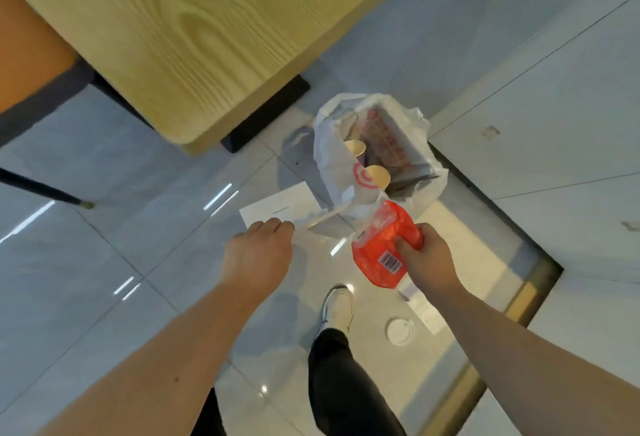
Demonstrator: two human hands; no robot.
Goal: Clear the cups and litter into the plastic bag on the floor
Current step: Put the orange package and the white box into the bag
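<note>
The right hand [427, 255] grips a red wrapper [382, 245] just below the plastic bag [332, 158] at frame centre. Carry it over the bag mouth before letting go. The left hand [258, 255] hangs knuckles-up, fingers curled under; whether it holds anything cannot be told.

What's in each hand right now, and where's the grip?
The right hand pinches a crumpled red plastic wrapper at its right edge, above the barcode. The left hand is curled with fingers hidden; whether it holds anything cannot be told.
</note>
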